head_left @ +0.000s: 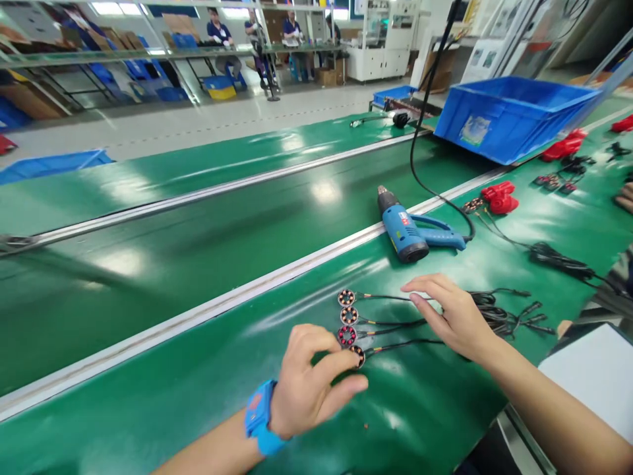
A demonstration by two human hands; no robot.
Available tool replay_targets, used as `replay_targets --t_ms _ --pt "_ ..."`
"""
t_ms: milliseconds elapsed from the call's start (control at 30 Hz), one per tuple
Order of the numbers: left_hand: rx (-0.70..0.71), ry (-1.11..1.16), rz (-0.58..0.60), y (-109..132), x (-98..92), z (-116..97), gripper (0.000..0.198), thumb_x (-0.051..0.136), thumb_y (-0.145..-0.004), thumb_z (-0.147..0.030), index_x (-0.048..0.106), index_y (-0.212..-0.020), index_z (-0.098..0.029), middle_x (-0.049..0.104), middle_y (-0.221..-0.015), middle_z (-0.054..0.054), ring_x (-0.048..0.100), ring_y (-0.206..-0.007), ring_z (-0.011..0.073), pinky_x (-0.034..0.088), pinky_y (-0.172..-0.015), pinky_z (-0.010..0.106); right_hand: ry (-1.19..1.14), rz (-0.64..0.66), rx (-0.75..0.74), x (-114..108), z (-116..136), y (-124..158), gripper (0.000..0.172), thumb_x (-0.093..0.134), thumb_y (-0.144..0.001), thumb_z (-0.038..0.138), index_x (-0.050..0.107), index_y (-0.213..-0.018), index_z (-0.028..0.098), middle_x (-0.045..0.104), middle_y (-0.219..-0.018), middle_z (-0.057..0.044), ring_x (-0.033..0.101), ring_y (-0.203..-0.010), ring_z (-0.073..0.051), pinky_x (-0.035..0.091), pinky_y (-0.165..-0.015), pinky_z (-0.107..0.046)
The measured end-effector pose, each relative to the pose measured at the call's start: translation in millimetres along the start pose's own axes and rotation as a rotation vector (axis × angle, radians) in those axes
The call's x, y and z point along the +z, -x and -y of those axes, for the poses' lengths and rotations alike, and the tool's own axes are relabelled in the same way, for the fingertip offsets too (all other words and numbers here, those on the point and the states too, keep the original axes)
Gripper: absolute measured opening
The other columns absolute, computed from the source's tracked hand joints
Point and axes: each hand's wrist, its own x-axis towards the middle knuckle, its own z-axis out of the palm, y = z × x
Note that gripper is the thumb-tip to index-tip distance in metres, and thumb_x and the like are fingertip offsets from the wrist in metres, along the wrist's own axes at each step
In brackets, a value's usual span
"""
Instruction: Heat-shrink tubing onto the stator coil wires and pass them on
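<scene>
Several small ring-shaped motor stators with copper windings lie in a column on the green bench; the farthest stator [346, 298] and one with red windings [347, 336] show clearly. My left hand [316, 376], wearing a blue wrist strap [260, 417], is at the nearest stator [358, 357]. Its index fingertip covers part of that ring, and the thumb is held apart. Black cables run right from the rings to a bundle of cable [494, 313]. Over these cables is my right hand [452, 313], thumb and fingers spread, holding nothing.
A blue heat gun [405, 227] lies beyond my hands, its black cord rising past a blue bin [504, 119]. Red bundles [500, 198] and another cable coil [558, 259] lie to the right. A pale metal rail [297, 270] edges the belt. Another person's hand [626, 196] shows at the right edge.
</scene>
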Motion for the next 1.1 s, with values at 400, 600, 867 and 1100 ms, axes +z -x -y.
replay_targets --t_ms 400,600,867,1100 --pt "-0.076 -0.001 0.386 28 31.1 11 0.024 0.056 -0.098 -0.044 0.066 -0.103 -0.023 0.054 -0.088 0.004 0.048 -0.076 0.0170 0.038 -0.067 0.030 -0.416 0.345 0.112 56 21 13 0.028 0.044 -0.111 0.035 0.066 -0.105 0.018 0.063 -0.091 -0.004 0.059 -0.079 -0.016 0.046 -0.073 -0.027" --pt "0.122 -0.089 0.230 24 25.2 2 0.007 0.062 -0.095 -0.027 0.062 -0.092 -0.020 0.063 -0.099 0.005 0.058 -0.086 0.0181 0.043 -0.070 0.032 -0.525 0.373 0.087 50 34 15 0.022 0.048 -0.109 0.031 0.066 -0.106 0.019 0.064 -0.093 -0.004 0.060 -0.080 -0.015 0.045 -0.073 -0.025" --pt "-0.044 0.214 0.126 23 25.1 -4 0.025 0.069 -0.087 -0.017 0.051 -0.105 -0.018 0.070 -0.104 0.008 0.068 -0.094 0.0181 0.052 -0.081 0.033 -0.799 0.609 0.366 49 28 18 0.032 0.055 -0.104 0.045 0.068 -0.093 0.017 0.058 -0.076 0.000 0.049 -0.065 -0.013 0.038 -0.058 -0.022" --pt "-0.009 0.268 0.110 24 32.7 -7 0.034 0.070 -0.086 -0.015 0.046 -0.109 -0.020 0.071 -0.102 0.006 0.069 -0.089 0.0166 0.050 -0.076 0.031 -1.051 0.587 0.499 55 25 19 0.035 0.063 -0.099 0.049 0.066 -0.091 0.015 0.057 -0.076 -0.001 0.049 -0.067 -0.012 0.036 -0.059 -0.022"
